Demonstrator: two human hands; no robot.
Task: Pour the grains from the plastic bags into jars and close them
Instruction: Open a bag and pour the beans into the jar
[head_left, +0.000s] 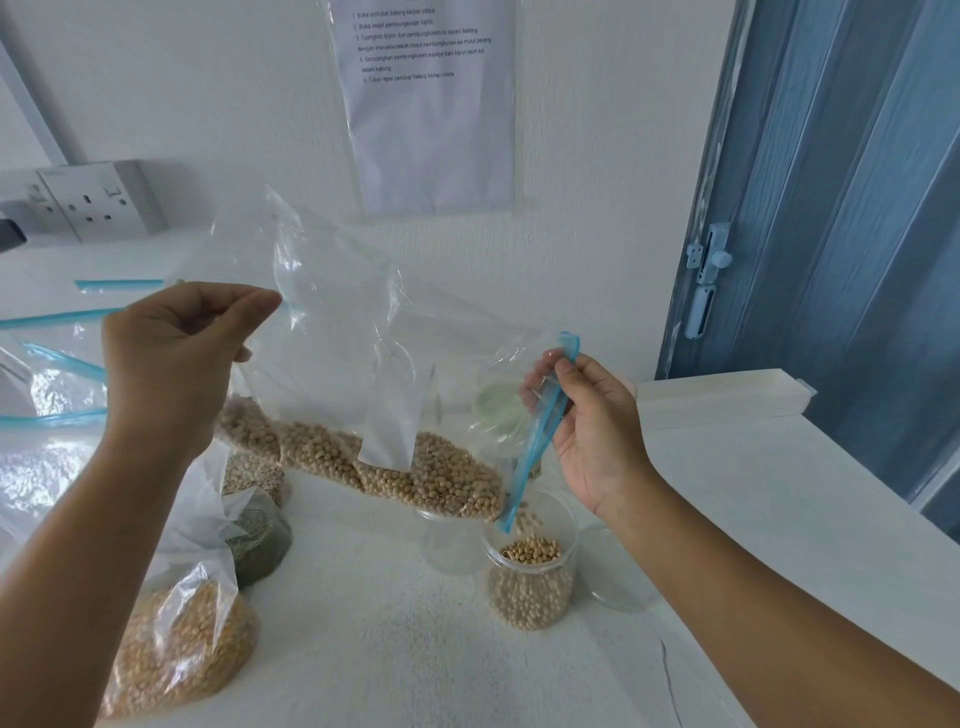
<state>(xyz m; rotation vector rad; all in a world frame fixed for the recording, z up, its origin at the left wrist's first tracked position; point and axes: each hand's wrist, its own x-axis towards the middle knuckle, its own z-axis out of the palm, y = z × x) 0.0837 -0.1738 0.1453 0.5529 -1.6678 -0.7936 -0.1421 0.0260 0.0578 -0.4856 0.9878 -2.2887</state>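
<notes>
Both hands, left (171, 358) and right (587, 431), grip the soybean bag (363, 364) over a jar (530, 561) on the white table (395, 649); blue door (841, 208) far right.

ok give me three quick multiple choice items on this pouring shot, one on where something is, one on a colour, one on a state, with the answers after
1. Where is the jar receiving soybeans?
A. under the low corner of the held bag
B. by the wall socket
C. left of the corn bag

2. What colour is the held bag's zip strip?
A. red
B. blue
C. black

3. What is the state of that jar?
A. lidded and full
B. tipped over
C. open, partly filled

Answers:
1 A, beans drop from the bag's corner straight into it.
2 B, the strip pinched by the right hand is blue.
3 C, it stands upright with no lid and beans reach only partway up, while the left hand lifts the bag's far end.
</notes>
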